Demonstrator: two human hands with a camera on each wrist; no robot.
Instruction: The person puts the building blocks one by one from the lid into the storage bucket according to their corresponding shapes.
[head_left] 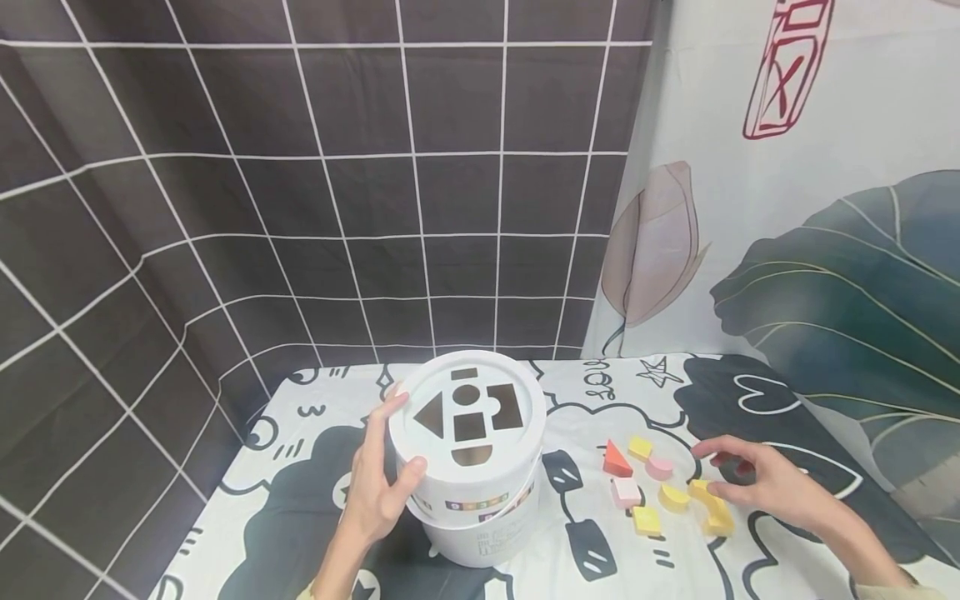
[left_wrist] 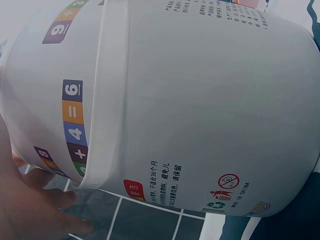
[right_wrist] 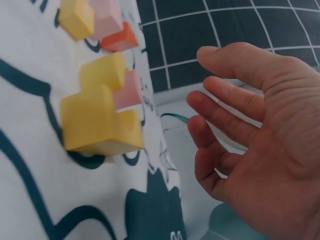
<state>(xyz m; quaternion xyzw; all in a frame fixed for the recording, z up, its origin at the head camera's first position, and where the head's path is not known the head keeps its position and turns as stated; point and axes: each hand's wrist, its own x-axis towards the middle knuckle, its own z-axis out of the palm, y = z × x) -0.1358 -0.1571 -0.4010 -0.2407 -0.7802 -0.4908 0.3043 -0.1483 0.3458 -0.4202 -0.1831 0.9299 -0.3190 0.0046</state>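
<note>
A white round bucket (head_left: pixel 487 533) stands on the table, and its white lid (head_left: pixel 468 421) has several shape-cut holes. My left hand (head_left: pixel 390 454) grips the lid's left side, thumb on the near wall and fingers round the rim. The left wrist view shows the bucket wall (left_wrist: pixel 210 100), the lid's coloured number band (left_wrist: pixel 72 125) and my left hand (left_wrist: pixel 30 200) close up. My right hand (head_left: pixel 720 473) hovers with relaxed, empty fingers over a yellow arch block (head_left: pixel 712 507). The right wrist view shows the right hand (right_wrist: pixel 220 100) beside the yellow arch block (right_wrist: pixel 100 125).
Loose blocks lie right of the bucket: an orange triangle (head_left: pixel 617 460), a pink square (head_left: pixel 625 492), a yellow half-round (head_left: pixel 672 497) and other yellow and pink pieces. A dark checked cloth (head_left: pixel 337 208) hangs behind, and a leaf-print cloth (head_left: pixel 825 250) hangs on the right.
</note>
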